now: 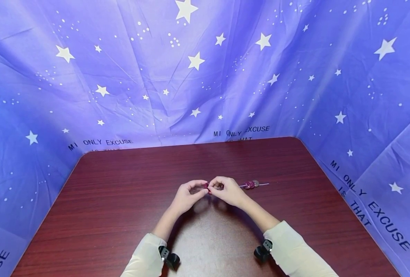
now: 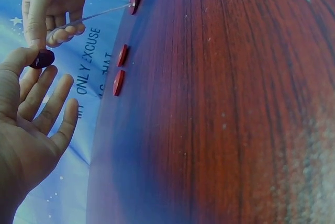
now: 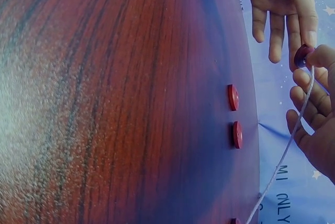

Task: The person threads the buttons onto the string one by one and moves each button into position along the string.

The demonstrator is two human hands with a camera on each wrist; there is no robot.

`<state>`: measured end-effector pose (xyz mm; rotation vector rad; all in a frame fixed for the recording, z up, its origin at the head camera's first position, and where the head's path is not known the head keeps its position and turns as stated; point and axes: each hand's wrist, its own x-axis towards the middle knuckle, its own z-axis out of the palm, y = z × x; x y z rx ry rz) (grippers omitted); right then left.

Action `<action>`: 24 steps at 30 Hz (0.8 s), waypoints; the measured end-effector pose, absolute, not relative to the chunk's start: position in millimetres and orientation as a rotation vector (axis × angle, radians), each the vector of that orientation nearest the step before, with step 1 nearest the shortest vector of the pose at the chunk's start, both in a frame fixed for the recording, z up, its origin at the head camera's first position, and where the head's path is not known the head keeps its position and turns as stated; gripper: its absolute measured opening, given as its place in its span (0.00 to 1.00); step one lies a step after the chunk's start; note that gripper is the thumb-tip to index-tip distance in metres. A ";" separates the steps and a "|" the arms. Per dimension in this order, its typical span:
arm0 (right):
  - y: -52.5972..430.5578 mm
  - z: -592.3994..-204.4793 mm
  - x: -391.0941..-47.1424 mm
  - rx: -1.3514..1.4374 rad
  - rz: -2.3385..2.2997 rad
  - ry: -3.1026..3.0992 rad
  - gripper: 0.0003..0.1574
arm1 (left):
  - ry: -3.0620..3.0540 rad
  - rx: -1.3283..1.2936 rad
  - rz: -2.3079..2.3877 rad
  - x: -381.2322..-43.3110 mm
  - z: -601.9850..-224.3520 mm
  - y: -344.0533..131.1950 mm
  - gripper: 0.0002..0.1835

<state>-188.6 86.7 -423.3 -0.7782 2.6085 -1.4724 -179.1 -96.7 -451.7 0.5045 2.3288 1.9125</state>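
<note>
the left hand (image 1: 187,197) is pinching a dark red button (image 2: 43,58) between thumb and index finger, its other fingers spreading loosely. just beside it, the right hand (image 1: 230,191) is pinching a pale cord (image 3: 285,153) right against that button, which the two hands are holding above the middle of the surface (image 1: 121,177). the cord is trailing off to the right, passing through a strung bunch of buttons (image 1: 250,185) that is resting on the surface. two loose red buttons (image 3: 238,134) are lying to the left of that bunch. a starry blue curtain (image 1: 156,69) is hanging along the far side.
</note>
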 end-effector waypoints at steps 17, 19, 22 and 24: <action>88.5 -444.9 -203.6 -0.708 -1.524 2.548 0.10 | 2.530 0.490 1.930 -190.2 -475.8 -95.0 0.18; 88.6 -445.6 -204.5 -0.690 -1.542 2.535 0.11 | 2.562 0.536 1.940 -190.0 -476.8 -95.1 0.18; 89.0 -452.7 -208.0 -0.656 -1.580 2.503 0.12 | 2.624 0.654 1.950 -190.9 -480.2 -96.0 0.18; 89.1 -455.9 -209.5 -0.648 -1.611 2.468 0.13 | 2.656 0.715 1.945 -191.5 -482.3 -96.6 0.18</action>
